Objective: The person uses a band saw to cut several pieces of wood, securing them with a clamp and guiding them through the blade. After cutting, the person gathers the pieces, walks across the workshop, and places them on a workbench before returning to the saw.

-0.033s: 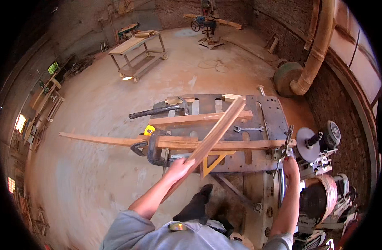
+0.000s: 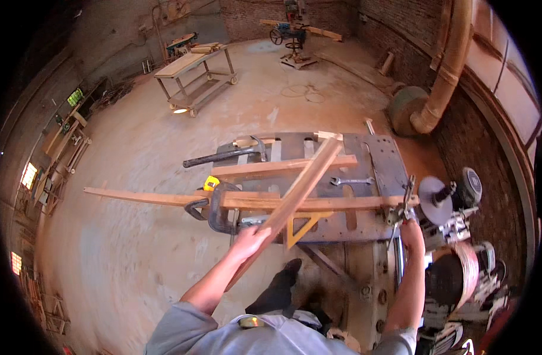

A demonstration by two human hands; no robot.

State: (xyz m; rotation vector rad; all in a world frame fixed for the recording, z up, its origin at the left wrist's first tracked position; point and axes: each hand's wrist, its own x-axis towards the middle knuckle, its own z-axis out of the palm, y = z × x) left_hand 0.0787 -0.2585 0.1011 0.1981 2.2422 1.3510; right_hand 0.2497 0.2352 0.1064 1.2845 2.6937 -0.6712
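Observation:
My left hand (image 2: 249, 244) is closed round a wooden strip (image 2: 306, 183) near its lower end. The strip slants up and away to the right over the workbench (image 2: 374, 228). My right hand (image 2: 411, 232) grips the lower end of a metal clamp (image 2: 408, 198) at the bench's right edge; its fingers partly hide the handle. Under the slanted strip, a long wooden bar (image 2: 359, 203) lies along the bench and juts out past the left side. A black C-clamp (image 2: 215, 220) sits round the bar at the left. A yellow triangular square (image 2: 309, 228) lies beside the bar's near edge.
On the bench are a claw hammer (image 2: 223, 158), a yellow tape measure (image 2: 210, 183), a spanner (image 2: 352, 181) and a shorter wooden piece (image 2: 259, 169). A disc-shaped machine part (image 2: 434, 201) stands close to my right hand. Farther off is a wheeled table (image 2: 182, 66).
The view has shifted slightly. The wooden strip's far end sits a little more to the left, still in my left hand. My right hand stays at the clamp.

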